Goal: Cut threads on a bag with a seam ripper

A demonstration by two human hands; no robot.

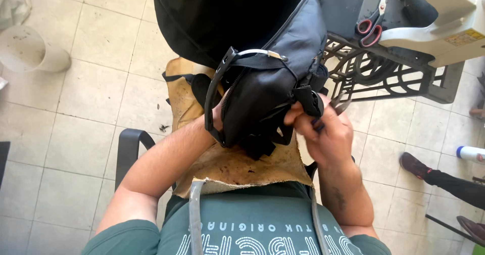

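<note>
A black fabric bag (273, 78) with straps, a zip and plastic buckles hangs over my lap above a tan leather apron (242, 166). My left hand (217, 114) is mostly hidden behind the bag's left side, holding it from underneath near a curved black strap (214, 90). At the bag's lower right corner, my right hand (323, 131) pinches a black strap end and buckle (310, 99).
A sewing machine (444, 22) sits on a dark table with an iron treadle frame (374, 73) at upper right; red-handled scissors (371, 27) lie on it. A white bucket (33, 50) stands at left on the tiled floor. Another person's shoes (417, 165) are at right.
</note>
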